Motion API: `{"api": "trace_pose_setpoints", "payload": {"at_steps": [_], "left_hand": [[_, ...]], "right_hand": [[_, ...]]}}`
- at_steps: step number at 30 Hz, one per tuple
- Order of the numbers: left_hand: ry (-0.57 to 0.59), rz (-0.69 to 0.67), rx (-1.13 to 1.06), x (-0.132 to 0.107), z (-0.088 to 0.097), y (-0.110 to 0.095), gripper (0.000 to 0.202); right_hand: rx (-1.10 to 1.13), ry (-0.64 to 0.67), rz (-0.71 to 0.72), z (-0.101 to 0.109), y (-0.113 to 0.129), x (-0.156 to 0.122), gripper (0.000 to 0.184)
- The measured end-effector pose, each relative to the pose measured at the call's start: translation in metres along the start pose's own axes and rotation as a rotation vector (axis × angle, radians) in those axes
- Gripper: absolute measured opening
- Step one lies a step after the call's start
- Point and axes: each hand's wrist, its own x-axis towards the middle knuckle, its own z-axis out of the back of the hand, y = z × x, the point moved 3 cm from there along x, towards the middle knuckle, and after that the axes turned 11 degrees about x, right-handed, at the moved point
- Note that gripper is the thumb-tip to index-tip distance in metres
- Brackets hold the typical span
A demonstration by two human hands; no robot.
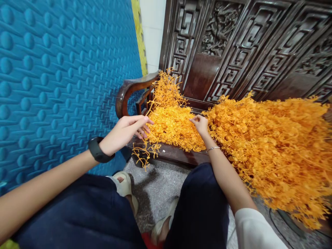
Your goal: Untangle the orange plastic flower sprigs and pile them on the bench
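A big heap of orange plastic sprigs (272, 138) covers the seat of a dark carved wooden bench (171, 154). A smaller, flatter pile of the same sprigs (171, 121) lies at the bench's left end. My left hand (124, 133), with a black band on the wrist, has its fingers pinched on a strand at that pile's left edge; loose strands (142, 154) hang over the seat's front. My right hand (200, 123), a thin bracelet on the wrist, is closed in a pinch on sprigs between the two piles.
A blue studded foam mat (57, 79) stands upright on the left. The bench's curved armrest (129, 90) and carved back (233, 45) close off the far side. My knees in dark trousers and light sandals (127, 188) rest on grey speckled floor (158, 193).
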Motion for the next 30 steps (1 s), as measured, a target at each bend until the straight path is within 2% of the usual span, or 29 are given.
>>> {"api": "trace_pose_setpoints", "payload": {"at_steps": [5,9,12,15,20,26,30], "left_hand": [[-0.088,-0.091,0.005,0.005,0.006,-0.022,0.031],[-0.230,-0.196,-0.006,0.035,0.016,-0.048,0.032],[-0.320,-0.267,-0.003,0.074,0.023,-0.071,0.029],[-0.377,-0.236,-0.071,0.118,0.027,-0.093,0.022],[-0.350,-0.210,-0.140,0.187,0.028,-0.116,0.019],[-0.385,-0.250,0.036,0.274,0.033,-0.131,0.027],[-0.487,-0.243,0.164,0.335,0.030,-0.119,0.031]], "right_hand": [[0.101,-0.065,-0.059,-0.001,0.002,-0.002,0.019],[0.162,-0.071,-0.076,-0.001,0.008,-0.010,0.017],[0.192,-0.068,-0.077,-0.002,0.014,-0.018,0.013],[0.219,-0.052,-0.065,-0.005,0.022,-0.024,0.011],[0.290,0.015,-0.001,-0.012,0.045,-0.032,0.015],[0.408,0.133,0.087,-0.013,0.081,-0.047,0.019],[0.490,0.207,0.083,-0.005,0.104,-0.054,0.017]]}}
